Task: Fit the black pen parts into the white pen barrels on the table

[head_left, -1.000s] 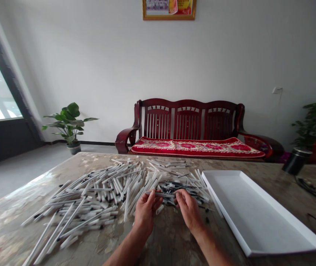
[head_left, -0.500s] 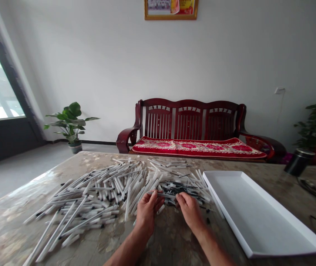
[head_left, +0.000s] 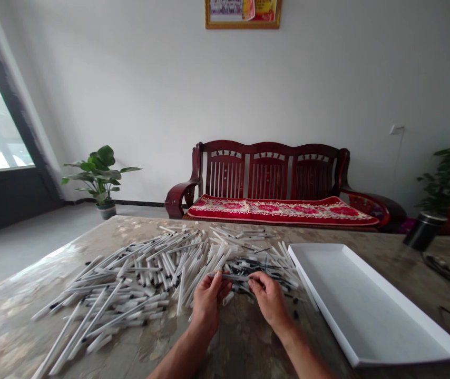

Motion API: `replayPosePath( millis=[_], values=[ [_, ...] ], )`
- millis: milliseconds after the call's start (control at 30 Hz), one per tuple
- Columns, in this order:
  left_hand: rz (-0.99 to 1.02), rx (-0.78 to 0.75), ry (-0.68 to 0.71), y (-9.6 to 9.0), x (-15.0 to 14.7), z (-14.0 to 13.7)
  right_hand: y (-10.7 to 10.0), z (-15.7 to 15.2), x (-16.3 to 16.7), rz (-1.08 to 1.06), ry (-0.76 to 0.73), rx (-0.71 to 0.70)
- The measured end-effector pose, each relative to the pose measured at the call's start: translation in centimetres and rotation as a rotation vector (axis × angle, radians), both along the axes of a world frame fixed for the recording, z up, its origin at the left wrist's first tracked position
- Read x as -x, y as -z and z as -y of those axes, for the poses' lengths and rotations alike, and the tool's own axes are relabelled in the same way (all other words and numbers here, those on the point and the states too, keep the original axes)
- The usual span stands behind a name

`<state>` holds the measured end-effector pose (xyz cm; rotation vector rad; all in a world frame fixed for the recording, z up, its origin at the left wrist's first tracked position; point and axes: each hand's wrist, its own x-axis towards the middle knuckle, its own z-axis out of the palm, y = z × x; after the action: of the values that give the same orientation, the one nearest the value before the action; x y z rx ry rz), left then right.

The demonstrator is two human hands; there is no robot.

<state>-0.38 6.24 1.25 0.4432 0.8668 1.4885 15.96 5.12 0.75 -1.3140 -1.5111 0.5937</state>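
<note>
Item: one slim grey tube (head_left: 236,277), held nearly level just above the near side of the dark pieces, spanning the gap between my two hands; whether it is one part or two joined end to end, I cannot tell at this size.

Item: my left hand (head_left: 208,292), thumb and forefinger pinching the tube toward its left end, the other fingers curled loosely below; my right hand (head_left: 265,289), thumb and fingertips closed on its right end, the exact contact partly hidden by the fingers.

Item: white tubes (head_left: 149,268), many, heaped crosswise to the left and beyond, a number with black ends; dark slender pieces (head_left: 254,267), a smaller pile just behind the held tube; small black bits (head_left: 295,315), loose near my right wrist; a shallow white tray (head_left: 371,300), right of the piles; all resting on the patterned table (head_left: 241,347).

Handling, by my judgement: both ends want one straight line, since a slant could bind or bend so thin a body; the left pinch should steady, the right should make the small adjustments; pressure is best kept light and along the length; forearms suit staying low, clear of the loose bits.
</note>
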Motion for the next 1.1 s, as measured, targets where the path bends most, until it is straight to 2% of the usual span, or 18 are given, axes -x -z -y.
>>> replayPosePath(
  millis=[67,233,400,567,667,833,933,1100],
  values=[
    [0.003,-0.001,-0.002,0.0,0.0,0.0,-0.1,0.1,0.1,-0.048,0.001,-0.008],
    [-0.017,-0.008,0.005,0.0,0.1,0.0,0.1,0.1,0.2,-0.066,-0.033,0.079],
    [-0.033,0.010,-0.054,-0.1,0.3,-0.2,0.5,-0.4,-0.5,-0.048,0.032,-0.010],
    [-0.017,0.015,-0.078,-0.1,0.4,-0.4,0.0,-0.2,-1.4,0.119,0.182,-0.132],
    [-0.029,-0.005,-0.054,0.0,0.2,-0.2,-0.5,0.1,-1.1,0.175,0.169,-0.193],
    [-0.034,-0.003,-0.031,-0.2,0.1,-0.1,-0.5,0.0,-0.4,0.172,0.138,-0.201],
    [-0.050,-0.030,-0.093,-0.7,1.0,-0.5,0.1,-0.7,-1.5,0.090,0.239,-0.218],
    [-0.054,-0.097,-0.326,-1.6,3.6,-2.0,1.3,-1.8,-4.3,0.083,0.487,-0.196]
  ],
)
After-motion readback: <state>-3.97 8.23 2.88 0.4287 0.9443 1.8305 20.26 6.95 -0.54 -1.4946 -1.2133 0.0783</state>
